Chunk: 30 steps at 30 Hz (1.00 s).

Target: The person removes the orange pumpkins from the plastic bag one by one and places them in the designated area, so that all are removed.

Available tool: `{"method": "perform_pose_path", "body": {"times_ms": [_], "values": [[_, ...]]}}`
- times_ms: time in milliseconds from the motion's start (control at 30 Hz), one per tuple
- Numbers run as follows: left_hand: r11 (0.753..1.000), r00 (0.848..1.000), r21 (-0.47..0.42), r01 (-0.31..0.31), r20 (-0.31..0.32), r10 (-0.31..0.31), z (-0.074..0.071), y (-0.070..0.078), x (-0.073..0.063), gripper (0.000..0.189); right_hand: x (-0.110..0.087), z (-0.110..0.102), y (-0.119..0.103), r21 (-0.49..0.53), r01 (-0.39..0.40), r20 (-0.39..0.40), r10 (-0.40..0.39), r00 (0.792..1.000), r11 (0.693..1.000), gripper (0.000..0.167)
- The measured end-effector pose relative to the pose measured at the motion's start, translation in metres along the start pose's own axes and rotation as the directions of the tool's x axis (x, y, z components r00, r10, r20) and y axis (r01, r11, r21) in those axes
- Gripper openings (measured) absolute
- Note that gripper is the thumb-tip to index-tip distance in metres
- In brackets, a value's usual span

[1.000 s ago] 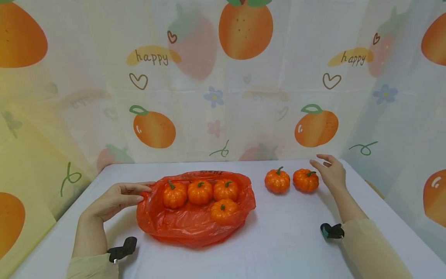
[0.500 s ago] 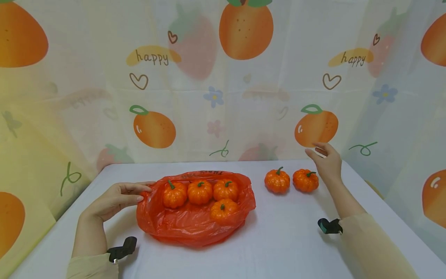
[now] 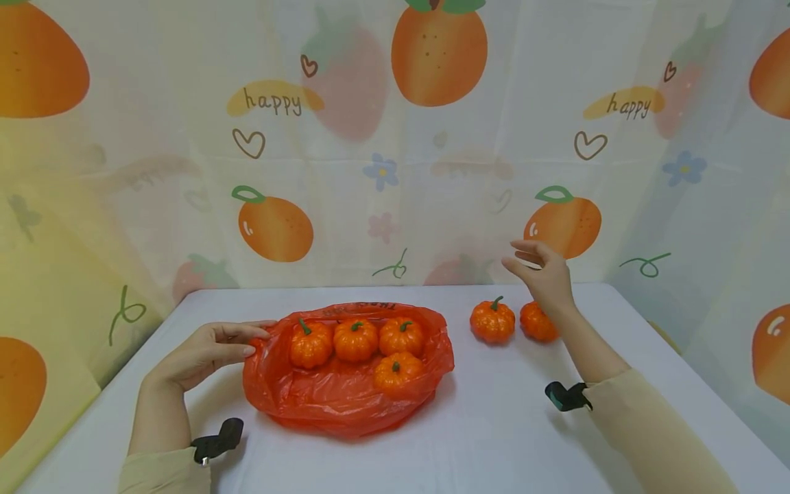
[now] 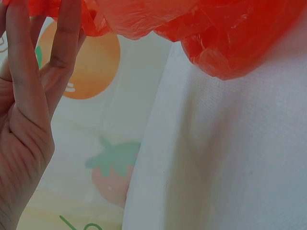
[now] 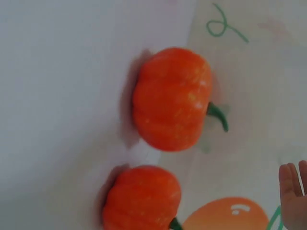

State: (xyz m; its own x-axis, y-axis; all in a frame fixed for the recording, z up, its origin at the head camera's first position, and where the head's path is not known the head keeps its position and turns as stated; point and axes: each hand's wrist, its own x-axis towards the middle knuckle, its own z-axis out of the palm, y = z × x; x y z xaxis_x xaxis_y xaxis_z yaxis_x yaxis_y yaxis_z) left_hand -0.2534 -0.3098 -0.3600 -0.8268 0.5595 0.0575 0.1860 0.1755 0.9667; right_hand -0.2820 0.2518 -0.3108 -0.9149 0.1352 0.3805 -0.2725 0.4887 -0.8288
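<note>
A red plastic bag (image 3: 327,412) lies on the table with its mouth spread wide. Several small orange pumpkins (image 3: 356,341) with green stems sit inside it. At the bag's left edge, my left hand (image 3: 200,353) pinches the rim between thumb and fingers; the left wrist view shows the fingers (image 4: 62,43) up against the red plastic. My right hand (image 3: 546,278) is raised behind and above two loose pumpkins, fingers apart and holding nothing. One loose pumpkin (image 3: 492,321) is fully visible; the other pumpkin (image 3: 538,324) is partly covered by the right hand and wrist.
A white cloth covers the table (image 3: 494,425). Right behind it hangs a curtain (image 3: 407,206) printed with fruit, and similar cloth encloses both sides. Black wrist cameras (image 3: 219,441) are strapped on both forearms.
My right hand has risen and moved left, from beside the right loose pumpkin to above the pair. The left hand, bag and pumpkins keep their places.
</note>
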Motion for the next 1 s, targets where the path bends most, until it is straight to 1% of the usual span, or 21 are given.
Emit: {"method": "perform_pose_path", "body": {"times_ms": [133, 267, 433, 600, 667, 800, 900, 1000], "values": [[1.0, 1.0, 0.007, -0.003, -0.003, 0.003, 0.0, 0.0, 0.0, 0.031, -0.002, 0.009, -0.013, 0.037, 0.041, 0.06, -0.043, 0.997, 0.998, 0.047], [1.0, 1.0, 0.013, -0.003, -0.006, 0.003, 0.0, 0.001, 0.0, 0.031, -0.002, 0.017, -0.024, 0.073, 0.072, 0.127, -0.081, 0.989, 0.995, 0.043], [1.0, 1.0, 0.012, -0.009, -0.003, 0.009, -0.001, 0.0, 0.0, 0.031, -0.003, 0.027, -0.036, 0.115, 0.09, 0.22, -0.113, 0.969, 0.989, 0.043], [1.0, 1.0, 0.024, 0.006, -0.011, -0.005, -0.001, -0.001, 0.0, 0.03, -0.007, 0.038, -0.045, 0.138, 0.129, 0.28, -0.163, 0.946, 0.982, 0.042], [0.999, 1.0, 0.032, 0.013, -0.015, -0.013, -0.001, -0.001, 0.0, 0.03, -0.009, 0.043, -0.05, 0.146, 0.148, 0.309, -0.188, 0.932, 0.978, 0.042], [0.999, 1.0, 0.038, 0.016, -0.017, -0.016, -0.001, -0.001, 0.0, 0.03, -0.014, 0.054, -0.059, 0.161, 0.14, 0.392, -0.193, 0.899, 0.977, 0.044], [0.999, 1.0, 0.035, 0.013, -0.016, -0.013, -0.001, -0.001, -0.001, 0.03, -0.019, 0.062, -0.064, 0.158, 0.137, 0.455, -0.195, 0.869, 0.978, 0.046], [0.999, 1.0, 0.032, 0.007, -0.012, -0.007, 0.0, 0.0, -0.001, 0.03, -0.022, 0.071, -0.065, 0.157, 0.152, 0.503, -0.211, 0.838, 0.976, 0.047]]}}
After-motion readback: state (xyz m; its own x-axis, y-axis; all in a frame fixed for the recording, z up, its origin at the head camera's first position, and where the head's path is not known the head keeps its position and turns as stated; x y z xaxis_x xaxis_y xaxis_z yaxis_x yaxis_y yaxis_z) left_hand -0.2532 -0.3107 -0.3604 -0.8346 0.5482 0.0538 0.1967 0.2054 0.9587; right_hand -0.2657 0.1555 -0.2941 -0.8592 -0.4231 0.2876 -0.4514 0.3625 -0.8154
